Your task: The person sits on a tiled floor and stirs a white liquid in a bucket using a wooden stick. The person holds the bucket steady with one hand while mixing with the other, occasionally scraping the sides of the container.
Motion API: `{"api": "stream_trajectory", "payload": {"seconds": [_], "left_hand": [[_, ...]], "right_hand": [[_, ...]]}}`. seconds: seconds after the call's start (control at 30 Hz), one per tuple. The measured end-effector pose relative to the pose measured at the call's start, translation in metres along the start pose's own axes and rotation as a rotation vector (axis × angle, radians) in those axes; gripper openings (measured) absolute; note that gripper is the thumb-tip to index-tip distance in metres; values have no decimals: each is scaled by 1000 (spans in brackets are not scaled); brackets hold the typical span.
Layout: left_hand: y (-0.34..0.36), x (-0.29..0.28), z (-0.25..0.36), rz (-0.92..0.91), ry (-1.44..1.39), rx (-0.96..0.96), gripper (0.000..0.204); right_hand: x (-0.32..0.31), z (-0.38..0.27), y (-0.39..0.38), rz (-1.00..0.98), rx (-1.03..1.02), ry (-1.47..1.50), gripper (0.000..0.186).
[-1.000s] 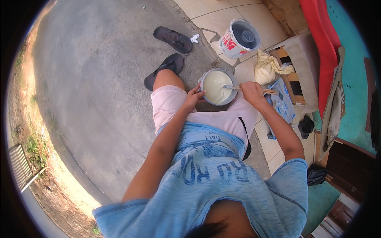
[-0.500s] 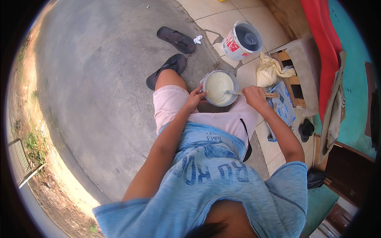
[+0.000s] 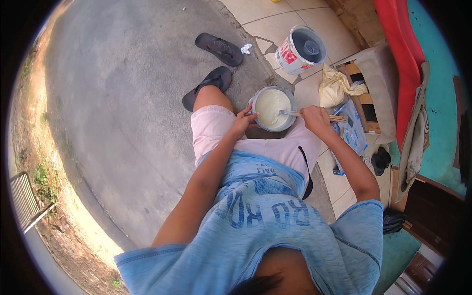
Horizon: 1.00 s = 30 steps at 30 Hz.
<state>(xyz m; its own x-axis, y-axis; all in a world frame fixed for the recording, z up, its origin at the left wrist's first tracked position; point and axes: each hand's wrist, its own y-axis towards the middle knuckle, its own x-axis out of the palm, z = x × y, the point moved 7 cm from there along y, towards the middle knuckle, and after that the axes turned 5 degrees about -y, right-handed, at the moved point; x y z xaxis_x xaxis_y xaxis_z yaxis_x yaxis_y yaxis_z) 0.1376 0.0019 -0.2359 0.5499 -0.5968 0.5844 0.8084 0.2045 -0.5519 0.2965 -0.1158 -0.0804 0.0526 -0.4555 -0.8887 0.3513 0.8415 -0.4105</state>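
Just beyond the person's lap (image 3: pixel 263 146), a round grey bowl (image 3: pixel 294 102) holds creamy off-white paste (image 3: pixel 268 104). The left hand (image 3: pixel 244 120) clasps its left rim; the right hand (image 3: pixel 316 119) closes around a wooden-handled tool with a pale flat blade (image 3: pixel 293 113). The paste looks mostly smooth, so blending seems well along; remaining lumps cannot be judged. The tool's long axis runs left to right, blade leftward in the paste, handle end rightward past the fist.

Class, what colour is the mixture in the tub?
The mixture is pale cream, seen in the head view.
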Motion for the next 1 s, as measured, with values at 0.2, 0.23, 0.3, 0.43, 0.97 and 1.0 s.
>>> {"api": "stream_trajectory", "payload": {"seconds": [0.2,0.23,0.3,0.43,0.97,1.0], "left_hand": [[-1,0,0,7,-4,1,67],[1,-2,-2,7,-15,-5,67],[3,-4,-4,2,-22,-9,67],[1,-1,0,-7,-10,4,67],[1,-3,-1,2,12,10,67],[1,-2,-1,4,14,9,67]], "right_hand": [[-3,-45,12,92,13,79,24],[-4,-54,5,102,-41,111,24],[0,-59,-11,2,-91,126,23],[4,-25,-14,-7,-31,60,14],[-11,-52,-10,33,-161,80,8],[-14,-49,-5,52,-188,35,7]]}}
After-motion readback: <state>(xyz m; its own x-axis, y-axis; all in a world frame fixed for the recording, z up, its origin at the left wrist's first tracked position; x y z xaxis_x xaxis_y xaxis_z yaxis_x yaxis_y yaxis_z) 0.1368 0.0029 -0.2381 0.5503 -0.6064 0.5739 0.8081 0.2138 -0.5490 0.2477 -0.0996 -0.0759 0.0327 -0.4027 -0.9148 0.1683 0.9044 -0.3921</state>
